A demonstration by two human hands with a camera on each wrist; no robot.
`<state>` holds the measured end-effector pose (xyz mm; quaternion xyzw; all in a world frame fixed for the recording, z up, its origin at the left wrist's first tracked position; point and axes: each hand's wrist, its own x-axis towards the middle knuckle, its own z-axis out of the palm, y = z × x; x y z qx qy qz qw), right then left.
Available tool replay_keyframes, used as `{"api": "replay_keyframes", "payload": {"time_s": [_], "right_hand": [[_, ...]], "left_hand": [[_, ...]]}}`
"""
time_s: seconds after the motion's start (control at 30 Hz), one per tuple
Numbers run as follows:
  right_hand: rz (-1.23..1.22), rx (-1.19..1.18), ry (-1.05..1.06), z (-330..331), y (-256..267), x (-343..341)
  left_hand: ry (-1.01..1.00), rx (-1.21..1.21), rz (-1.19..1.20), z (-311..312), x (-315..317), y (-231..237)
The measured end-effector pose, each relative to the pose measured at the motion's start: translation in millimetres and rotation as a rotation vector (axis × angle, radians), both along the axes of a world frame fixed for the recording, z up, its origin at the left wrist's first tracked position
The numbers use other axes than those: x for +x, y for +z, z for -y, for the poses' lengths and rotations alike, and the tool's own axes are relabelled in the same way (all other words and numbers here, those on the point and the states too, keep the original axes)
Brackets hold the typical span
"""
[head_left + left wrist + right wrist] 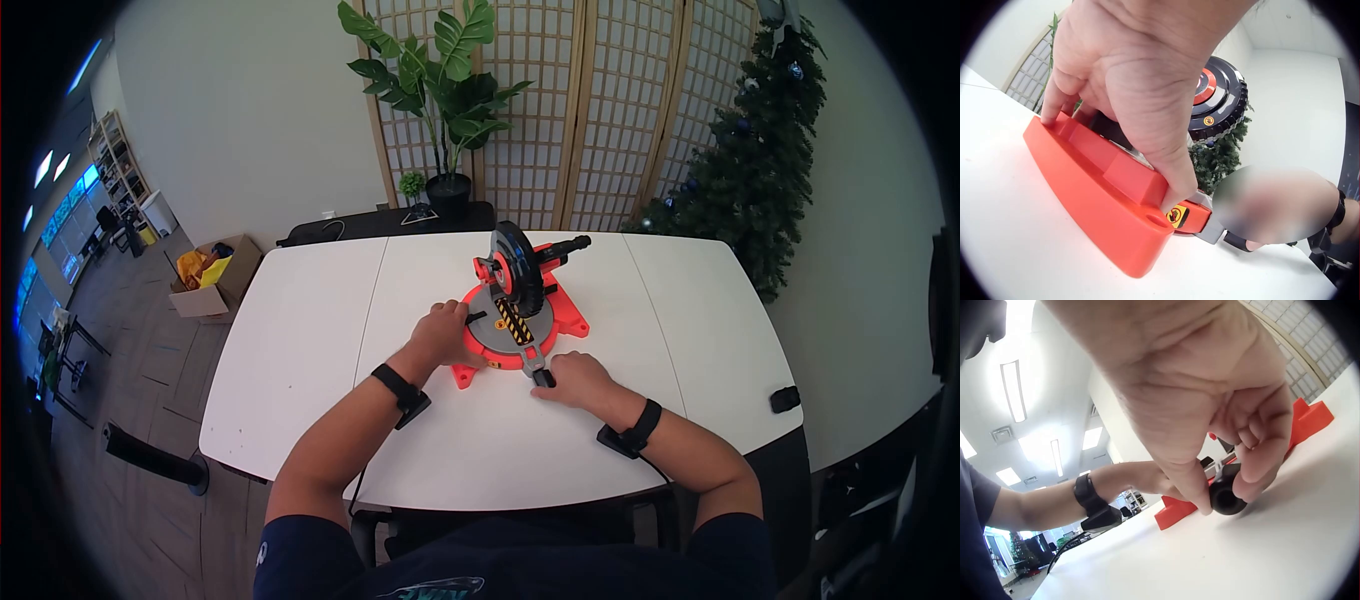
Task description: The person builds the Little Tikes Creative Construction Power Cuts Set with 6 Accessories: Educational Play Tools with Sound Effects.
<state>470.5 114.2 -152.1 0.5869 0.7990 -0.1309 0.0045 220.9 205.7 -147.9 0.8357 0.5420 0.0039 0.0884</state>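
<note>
A small orange and grey miter saw [568, 312] stands on the white table, its black wheel-like blade [520, 270] raised above the grey turntable. My left hand [440, 335] grips the left side of the orange base [1097, 194], thumb at the near end and fingers toward the far end. At the front, my right hand [578, 380] pinches the black knob [1227, 500] of the turntable's arm between thumb and fingers. Yellow-and-black stripes [514, 322] mark the slot under the blade. The saw's black rear handle [570, 247] points back and right.
The white table [320, 400] spreads around the saw. A small black object [785, 399] lies at its right edge. Behind stand a potted plant [448, 190], a folding screen [620, 120] and a decorated tree [750, 170]. A cardboard box [215, 295] sits left of the table.
</note>
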Motion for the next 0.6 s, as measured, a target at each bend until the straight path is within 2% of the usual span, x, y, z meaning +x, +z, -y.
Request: {"api": "replay_keyframes", "payload": {"time_s": [0.13,0.2,0.23,0.33,0.4,0.43,0.5,0.6], "right_hand": [[-0.120,-0.028,-0.014,-9,-11,12],[-0.483,-0.467,-0.175,-14,-9,20],[-0.483,-0.466,-0.175,-13,-9,21],[-0.474,-0.434,-0.201,-9,-3,19],[-0.197,-0.206,-0.131,-2,8,12],[-0.198,-0.206,-0.131,1,12,8],[-0.014,-0.059,-0.052,6,15,2],[0.036,0.063,-0.014,9,9,-1]], "left_hand": [[0.000,-0.003,0.005,1,0,2],[0.002,-0.012,0.006,1,0,3],[0.007,-0.020,0.008,1,0,3],[0.012,-0.023,0.004,1,1,4],[0.010,-0.017,0.010,1,0,4],[0.005,-0.012,0.015,1,0,3],[0.008,-0.013,0.015,1,1,2],[0.012,-0.011,0.016,0,0,1]]}}
